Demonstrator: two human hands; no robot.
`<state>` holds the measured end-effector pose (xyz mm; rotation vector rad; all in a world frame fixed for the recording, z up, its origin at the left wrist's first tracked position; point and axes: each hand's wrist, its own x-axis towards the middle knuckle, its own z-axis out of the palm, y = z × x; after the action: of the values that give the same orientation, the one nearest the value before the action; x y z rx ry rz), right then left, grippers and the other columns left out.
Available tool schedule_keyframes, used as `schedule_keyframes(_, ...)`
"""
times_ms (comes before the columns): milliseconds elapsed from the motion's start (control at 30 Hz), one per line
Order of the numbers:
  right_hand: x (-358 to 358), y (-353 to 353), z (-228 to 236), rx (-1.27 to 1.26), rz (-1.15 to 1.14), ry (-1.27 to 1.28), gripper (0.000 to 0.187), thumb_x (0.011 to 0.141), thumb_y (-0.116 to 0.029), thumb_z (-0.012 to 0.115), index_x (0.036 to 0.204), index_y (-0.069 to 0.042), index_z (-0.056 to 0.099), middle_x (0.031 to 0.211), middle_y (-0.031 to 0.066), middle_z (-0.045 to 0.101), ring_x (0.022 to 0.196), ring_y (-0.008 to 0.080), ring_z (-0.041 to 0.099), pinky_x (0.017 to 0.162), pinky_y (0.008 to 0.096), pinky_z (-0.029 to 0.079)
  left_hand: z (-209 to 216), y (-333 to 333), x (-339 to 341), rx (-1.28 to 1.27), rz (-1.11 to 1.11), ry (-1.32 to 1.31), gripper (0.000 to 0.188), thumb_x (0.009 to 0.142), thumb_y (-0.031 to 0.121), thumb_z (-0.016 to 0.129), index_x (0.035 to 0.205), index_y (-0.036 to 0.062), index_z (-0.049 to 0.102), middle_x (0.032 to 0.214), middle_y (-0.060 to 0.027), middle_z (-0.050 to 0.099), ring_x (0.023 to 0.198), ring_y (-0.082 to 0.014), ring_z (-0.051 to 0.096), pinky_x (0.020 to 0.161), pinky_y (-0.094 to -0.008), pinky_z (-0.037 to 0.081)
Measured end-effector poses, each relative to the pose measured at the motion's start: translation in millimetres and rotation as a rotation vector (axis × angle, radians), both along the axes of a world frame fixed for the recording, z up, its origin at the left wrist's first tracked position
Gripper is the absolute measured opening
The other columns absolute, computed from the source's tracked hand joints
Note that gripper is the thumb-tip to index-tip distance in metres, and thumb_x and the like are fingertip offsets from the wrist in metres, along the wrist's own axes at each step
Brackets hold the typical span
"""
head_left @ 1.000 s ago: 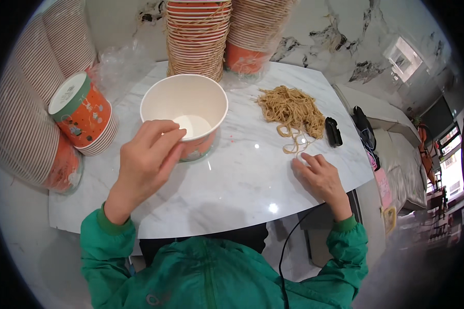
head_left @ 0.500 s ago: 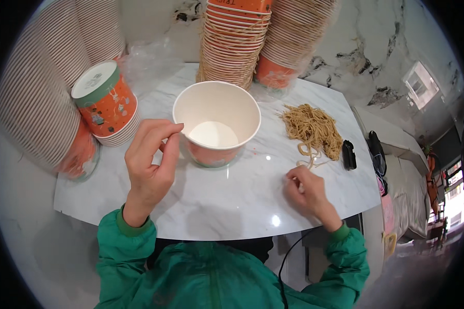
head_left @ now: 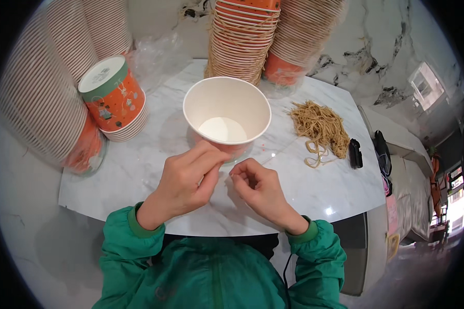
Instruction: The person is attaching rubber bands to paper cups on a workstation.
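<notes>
A white-lined paper bucket [head_left: 227, 105] with an orange outside stands upright, mouth up, at the middle of the table. My left hand [head_left: 188, 177] is right in front of it, thumb and fingers pinched together near its lower front wall. Close by on the right, my right hand [head_left: 260, 188] is curled with thumb and forefinger together. Anything held in either pinch is too small to make out. A loose heap of tan string [head_left: 319, 129] lies to the right, with a few loops trailing toward me.
A black clip-like object [head_left: 355, 153] lies beside the string. Tall stacks of paper buckets [head_left: 245, 44] bound with tan string stand at the back. More stacks [head_left: 41, 98] rise at the left, next to a short upside-down stack [head_left: 116, 100]. Clear plastic wrap [head_left: 160, 59] lies behind the latter.
Both hands have come together in front of the bucket: the left moved right and down from its rim, the right moved left from near the string. The view has shifted slightly.
</notes>
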<state>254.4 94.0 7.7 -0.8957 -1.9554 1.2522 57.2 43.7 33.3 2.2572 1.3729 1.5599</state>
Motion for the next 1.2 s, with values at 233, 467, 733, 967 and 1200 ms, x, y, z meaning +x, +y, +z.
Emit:
schedule_keyframes(233,3.3,-5.3,7.7,0.381,-0.142,-0.079,0.013,0.087,-0.004,0.069,0.099,-0.001,0.065,0.077,0.0102,0.066,0.061,0.0230,0.065,0.056,0.0331,0.051,6.8,-10.7,6.6,-0.315,0.008,-0.028,0.020,0.084,0.010,0.076,0.101,0.0015,0.070,0.089,-0.0091,0.068,0.067,-0.0213,0.067,0.058,-0.0319,0.053)
schedule_keyframes(467,0.3,-13.2,9.7,1.029,-0.253,-0.337,0.022,0.076,-0.003,0.071,0.097,-0.006,0.065,0.079,0.0055,0.055,0.067,0.0223,0.062,0.051,0.0372,0.048,-4.4,-6.7,14.7,-0.462,-0.054,-0.175,0.016,0.088,0.014,0.076,0.092,0.0002,0.071,0.082,-0.0080,0.068,0.061,-0.0192,0.063,0.057,-0.0320,0.050)
schedule_keyframes(733,10.8,-21.3,18.1,0.450,-0.116,-0.115,0.023,0.086,-0.004,0.073,0.109,-0.002,0.066,0.086,0.0059,0.064,0.065,0.0164,0.064,0.054,0.0288,0.049,-3.5,-6.9,10.8,-0.486,-0.106,-0.095,0.008,0.092,0.005,0.070,0.095,-0.0016,0.071,0.081,-0.0061,0.066,0.069,-0.0122,0.061,0.061,-0.0274,0.046)
schedule_keyframes(967,24.6,-15.5,5.1,-0.012,-0.009,0.155,0.013,0.096,-0.006,0.071,0.107,0.000,0.067,0.084,0.0031,0.069,0.067,0.0048,0.059,0.060,0.0225,0.047,1.3,-7.8,12.3,-0.562,-0.203,-0.139,0.008,0.093,0.005,0.069,0.097,-0.0015,0.071,0.082,-0.0059,0.066,0.070,-0.0112,0.061,0.061,-0.0270,0.046)
schedule_keyframes(1200,20.2,12.1,13.1,-0.241,-0.267,0.462,0.009,0.102,-0.007,0.063,0.101,0.001,0.060,0.086,0.0044,0.067,0.063,0.0059,0.057,0.056,0.0213,0.046,47.6,-1.3,17.0,-0.233,0.047,-0.070,0.007,0.091,-0.001,0.069,0.098,-0.0008,0.071,0.085,-0.0060,0.067,0.066,-0.0121,0.059,0.058,-0.0258,0.045)
